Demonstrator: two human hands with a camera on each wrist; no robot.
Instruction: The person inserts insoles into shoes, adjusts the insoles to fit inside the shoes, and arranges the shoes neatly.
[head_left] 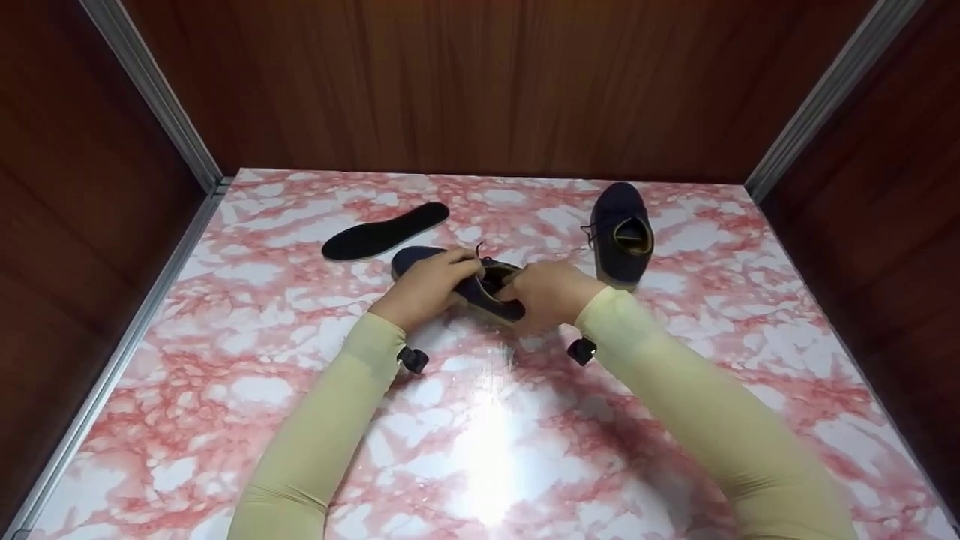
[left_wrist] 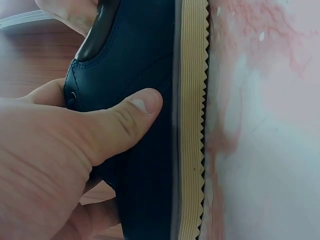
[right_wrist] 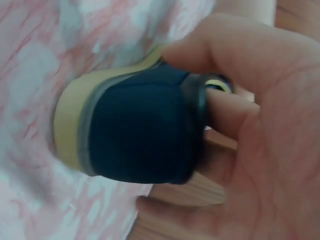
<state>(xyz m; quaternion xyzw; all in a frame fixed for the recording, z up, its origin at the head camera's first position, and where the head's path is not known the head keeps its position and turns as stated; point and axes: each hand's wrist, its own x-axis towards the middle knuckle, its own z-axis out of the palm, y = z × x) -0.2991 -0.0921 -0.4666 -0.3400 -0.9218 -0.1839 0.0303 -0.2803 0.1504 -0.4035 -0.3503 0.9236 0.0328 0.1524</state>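
A dark blue lace-up shoe (head_left: 480, 295) with a ridged tan sole stands on the table, its toe pointing left. Across its front part lies my left hand (head_left: 427, 289), which grips it; in the left wrist view the thumb (left_wrist: 125, 117) presses the side above the sole. At the heel end, my right hand (head_left: 551, 294) holds the collar, with some fingers reaching into the opening and the thumb (right_wrist: 192, 50) against the outside. Those fingertips are hidden inside the shoe. Just behind the toe rests a flat black insole (head_left: 386, 232).
A matching blue shoe (head_left: 621, 271) with a yellow-edged opening stands at the back right, toe away from me, a lace hanging to its left. The red-and-white marbled table (head_left: 262, 390) is enclosed by brown wood panels (head_left: 480, 90) at the back and both sides.
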